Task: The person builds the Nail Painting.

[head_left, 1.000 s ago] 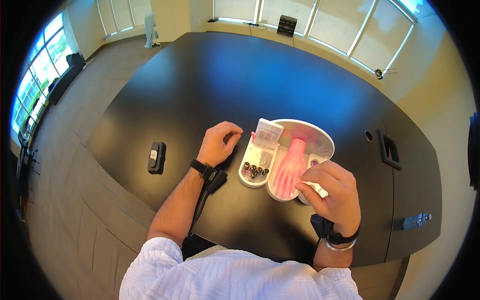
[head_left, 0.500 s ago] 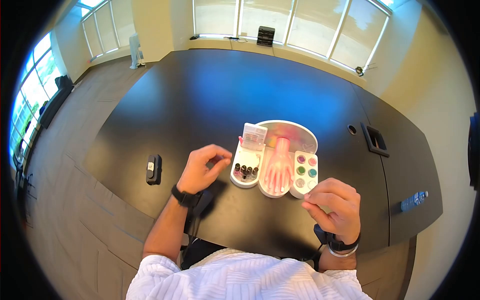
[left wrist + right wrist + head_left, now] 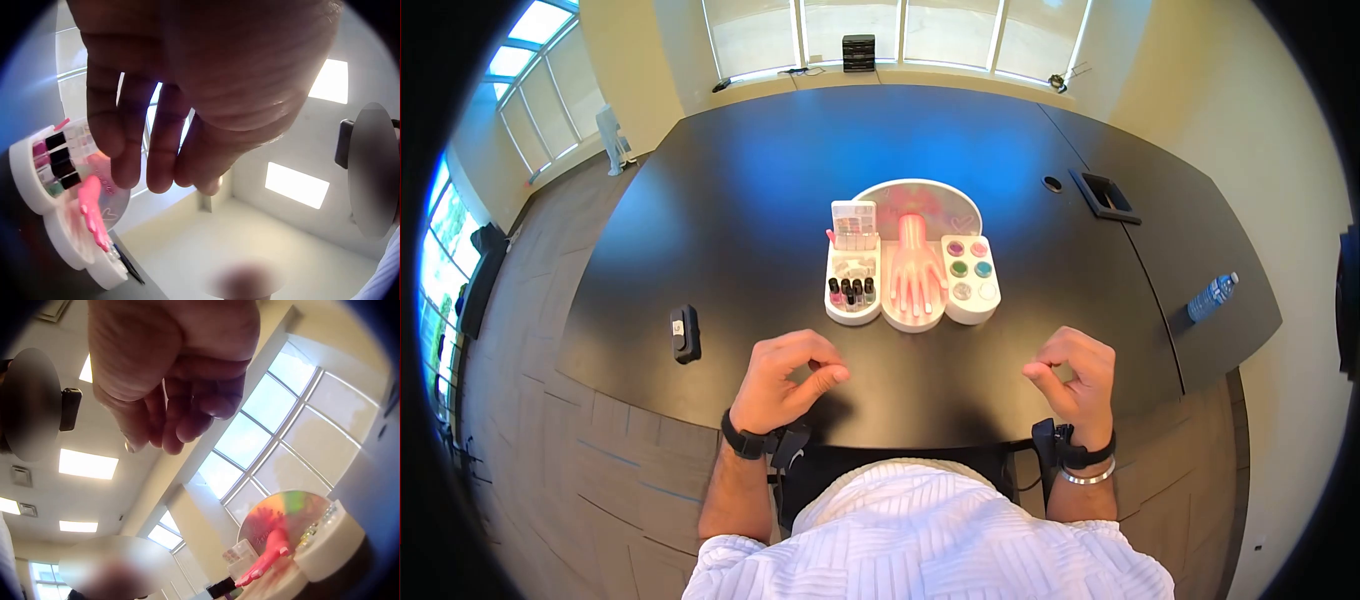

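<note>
A white toy manicure set (image 3: 913, 324) stands upright on the dark table beyond both hands. In its middle lies a pink model hand (image 3: 916, 265), fingers pointing towards me; a rounded mirror (image 3: 950, 208) rises behind it. Small nail polish bottles (image 3: 857, 294) fill the left section, below a clear compartmented case (image 3: 854, 226). Round pots of coloured glitter (image 3: 959, 269) sit on the right. My left hand (image 3: 785, 382) hovers over the near table edge with fingers loosely bent, holding nothing. On the other side, my right hand (image 3: 1081, 382) is loosely curled and likewise holds nothing, apart from the set.
A small black device (image 3: 686, 334) lies on the table to the left. Over to the right lies a water bottle (image 3: 1211, 297). Farther back are a black-framed table recess (image 3: 1106, 197) and a round cable hole (image 3: 1052, 184). Both wrists wear strapped cameras.
My right hand has drawn back from the right side of the set, uncovering the glitter pots. The left hand has come nearer to me. The head view has shifted.
</note>
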`<state>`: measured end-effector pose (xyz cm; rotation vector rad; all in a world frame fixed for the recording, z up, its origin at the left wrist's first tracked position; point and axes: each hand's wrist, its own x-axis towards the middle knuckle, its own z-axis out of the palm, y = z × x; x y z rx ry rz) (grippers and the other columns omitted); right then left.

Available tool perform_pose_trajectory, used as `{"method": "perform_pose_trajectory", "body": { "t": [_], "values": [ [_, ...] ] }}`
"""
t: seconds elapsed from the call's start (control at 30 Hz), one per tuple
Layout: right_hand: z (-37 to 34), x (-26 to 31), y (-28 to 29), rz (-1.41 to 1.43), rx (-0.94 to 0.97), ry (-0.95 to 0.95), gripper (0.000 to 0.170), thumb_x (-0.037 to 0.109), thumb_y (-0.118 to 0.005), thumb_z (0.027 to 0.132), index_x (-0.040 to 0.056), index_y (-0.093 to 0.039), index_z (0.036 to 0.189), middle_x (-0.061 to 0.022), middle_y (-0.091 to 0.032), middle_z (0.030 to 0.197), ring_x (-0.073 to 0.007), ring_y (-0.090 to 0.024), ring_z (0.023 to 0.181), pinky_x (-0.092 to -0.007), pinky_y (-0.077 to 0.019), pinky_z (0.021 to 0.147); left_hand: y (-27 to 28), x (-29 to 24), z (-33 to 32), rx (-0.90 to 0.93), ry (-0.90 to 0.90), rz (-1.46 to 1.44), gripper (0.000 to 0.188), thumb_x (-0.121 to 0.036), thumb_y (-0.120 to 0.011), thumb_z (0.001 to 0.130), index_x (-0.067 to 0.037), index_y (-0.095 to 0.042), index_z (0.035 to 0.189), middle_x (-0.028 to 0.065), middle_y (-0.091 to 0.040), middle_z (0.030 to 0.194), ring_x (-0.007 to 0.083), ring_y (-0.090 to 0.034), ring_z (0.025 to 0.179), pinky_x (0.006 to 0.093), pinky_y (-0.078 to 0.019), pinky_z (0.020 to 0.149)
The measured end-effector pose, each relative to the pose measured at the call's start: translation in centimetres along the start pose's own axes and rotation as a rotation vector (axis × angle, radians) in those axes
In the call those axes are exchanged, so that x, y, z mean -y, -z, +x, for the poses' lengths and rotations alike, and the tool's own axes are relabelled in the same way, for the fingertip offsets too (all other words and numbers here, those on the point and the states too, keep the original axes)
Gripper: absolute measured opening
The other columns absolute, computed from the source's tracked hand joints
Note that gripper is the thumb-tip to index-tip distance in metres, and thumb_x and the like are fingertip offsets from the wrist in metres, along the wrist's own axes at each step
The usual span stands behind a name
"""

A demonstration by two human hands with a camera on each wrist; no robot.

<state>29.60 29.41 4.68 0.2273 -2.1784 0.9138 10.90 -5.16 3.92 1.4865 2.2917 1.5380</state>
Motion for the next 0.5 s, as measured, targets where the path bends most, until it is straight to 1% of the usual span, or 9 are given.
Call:
{"method": "perform_pose_trajectory", "body": {
  "t": [0.03,0.07,0.2,0.27,0.33,0.4,0.43,0.47,0.5],
  "values": [
    [-0.6,0.0,-0.2,0.001,-0.002,-0.005,0.028,0.02,-0.095,0.086,0.0044,-0.072,0.08,-0.006,-0.068,0.071,-0.0198,-0.064,0.062,-0.0315,-0.0487,0.057,0.0,-0.3,-0.3,-0.008,-0.025,-0.009,0.016,-0.012,-0.086,0.095,-0.001,-0.075,0.094,0.0087,-0.073,0.085,0.0193,-0.07,0.074,0.0316,-0.0555,0.069],
    [-1.1,-0.2,-0.5,0.002,0.012,-0.023,0.032,0.022,-0.095,0.087,0.0043,-0.07,0.077,-0.0055,-0.066,0.069,-0.0192,-0.061,0.06,-0.0318,-0.0465,0.056,-0.3,-0.4,-0.5,-0.055,-0.016,0.005,0.022,-0.013,-0.086,0.096,-0.001,-0.071,0.087,0.007,-0.069,0.079,0.0178,-0.064,0.067,0.031,-0.0513,0.063],
    [-3.0,-0.7,-0.8,-0.011,-0.004,-0.045,0.043,0.028,-0.094,0.09,0.0044,-0.063,0.072,-0.0052,-0.06,0.064,-0.0175,-0.055,0.054,-0.0318,-0.0417,0.052,-0.4,-0.1,-2.4,-0.134,0.01,0.071,0.03,-0.014,-0.086,0.098,-0.001,-0.066,0.08,0.005,-0.061,0.071,0.0143,-0.057,0.062,0.0303,-0.0455,0.059],
    [-3.7,-0.6,-0.4,-0.004,-0.03,-0.069,0.043,0.027,-0.093,0.091,0.004,-0.062,0.072,-0.0045,-0.058,0.063,-0.0154,-0.053,0.053,-0.0307,-0.0398,0.051,-0.2,0.0,-3.7,-0.216,0.055,-0.002,0.036,-0.016,-0.084,0.101,-0.002,-0.061,0.076,0.0009,-0.055,0.065,0.0102,-0.049,0.059,0.0288,-0.038,0.055],
    [-4.5,-0.4,-0.6,0.005,-0.061,-0.106,0.044,0.026,-0.093,0.092,0.0037,-0.062,0.071,-0.0037,-0.057,0.061,-0.0134,-0.051,0.052,-0.0296,-0.0378,0.051,0.0,-0.2,-4.6,-0.226,0.099,-0.058,0.038,-0.015,-0.082,0.103,-0.003,-0.059,0.075,-0.0013,-0.053,0.065,0.0086,-0.046,0.059,0.028,-0.0352,0.055],
    [-4.7,-0.4,-0.6,0.066,-0.134,-0.191,0.045,0.022,-0.088,0.098,0.0059,-0.058,0.069,0.0008,-0.051,0.058,-0.008,-0.045,0.052,-0.027,-0.0318,0.05,-0.1,-0.3,-5.2,-0.241,0.134,-0.12,0.039,-0.015,-0.079,0.105,-0.004,-0.058,0.074,-0.0035,-0.051,0.064,0.007,-0.043,0.059,0.0272,-0.0324,0.054],
    [-5.1,-0.5,-0.7,0.066,-0.138,-0.186,0.045,0.022,-0.088,0.098,0.0059,-0.058,0.069,0.0008,-0.051,0.058,-0.008,-0.045,0.052,-0.027,-0.0318,0.05,-0.1,-0.1,-5.5,-0.239,0.217,-0.227,0.04,-0.015,-0.077,0.107,-0.006,-0.057,0.073,-0.0046,-0.051,0.064,0.0063,-0.042,0.058,0.0265,-0.0314,0.054],
    [-5.5,-1.0,-0.9,0.267,-0.163,-0.405,0.045,0.021,-0.085,0.101,0.008,-0.057,0.069,0.0029,-0.049,0.059,-0.0057,-0.042,0.052,-0.0265,-0.0295,0.05,-0.2,0.3,-5.7,-0.236,0.299,-0.334,0.041,-0.015,-0.075,0.108,-0.008,-0.056,0.072,-0.0057,-0.051,0.064,0.0055,-0.041,0.058,0.0258,-0.0305,0.054],
    [-5.6,-1.3,-1.2,0.47,-0.186,-0.62,0.046,0.019,-0.082,0.103,0.0101,-0.055,0.068,0.005,-0.047,0.059,-0.0035,-0.039,0.053,-0.026,-0.0272,0.05,-0.5,1.0,-6.0,-0.237,0.291,-0.33,0.041,-0.015,-0.075,0.108,-0.008,-0.056,0.072,-0.0057,-0.051,0.064,0.0055,-0.041,0.058,0.0258,-0.0305,0.054]
  ]
}}
